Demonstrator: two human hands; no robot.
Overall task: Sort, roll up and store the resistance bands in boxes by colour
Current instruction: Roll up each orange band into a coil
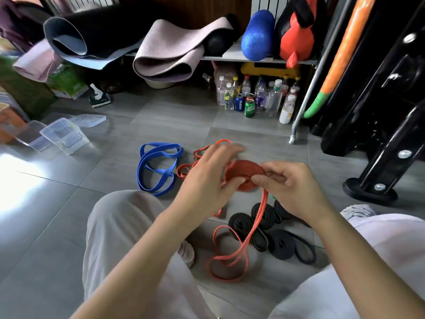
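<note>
Grey tiles (pixel 172 116) (glossy) underlie red roll (pixel 243 169), blue band (pixel 163 172), clear boxes (pixel 64 134).

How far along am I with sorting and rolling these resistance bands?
Done: the black bands lie coiled on the floor. In hand: left hand and right hand grip a half-rolled red band, its tail loose. Left: the blue band lies unrolled, and the clear boxes show no bands yet.

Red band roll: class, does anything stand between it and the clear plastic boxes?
Between the red band roll and the clear plastic boxes, loose blue bands and a loose red band lie on the floor; carried, the roll would likely pass over them.
</note>
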